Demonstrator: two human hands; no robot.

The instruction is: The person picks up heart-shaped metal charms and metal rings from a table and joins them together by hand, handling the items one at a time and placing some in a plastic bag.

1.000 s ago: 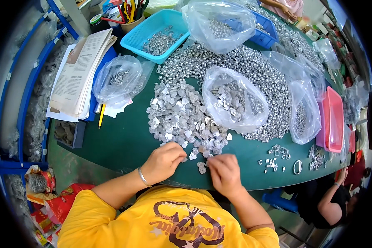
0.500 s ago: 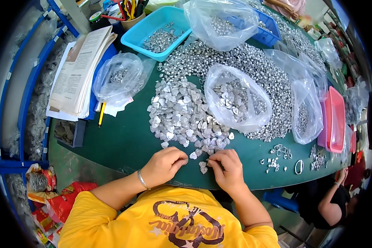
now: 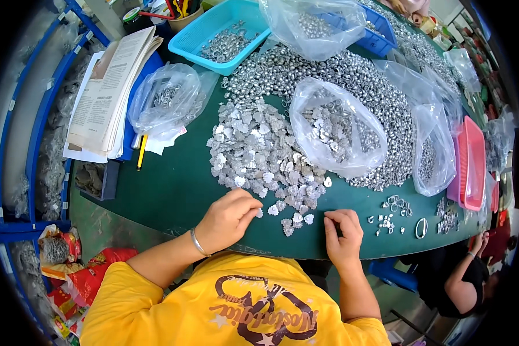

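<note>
My left hand (image 3: 229,218), with a bangle on its wrist, pinches thumb and fingers together just in front of a pile of silver leaf-shaped metal pieces (image 3: 248,144). One small silver piece (image 3: 259,213) shows at those fingertips; whether it is gripped or lies on the table I cannot tell. Further right, my right hand (image 3: 345,235) is curled with its thumb against the fingers, low over the green table (image 3: 155,196). What it holds, if anything, is hidden. Between both hands lie several loose leaf-shaped pieces (image 3: 288,226).
Behind the pile, a clear plastic bag (image 3: 357,158) of pieces rests against a heap of rounded silver parts (image 3: 395,127). A turquoise basket (image 3: 184,49), newspapers (image 3: 101,98) and a pink basket (image 3: 472,167) stand around. Small parts and a ring (image 3: 421,228) lie at right.
My right hand has moved right, away from the loose pieces. My left hand has shifted slightly up toward the pile. Several loose pieces between the hands lie differently.
</note>
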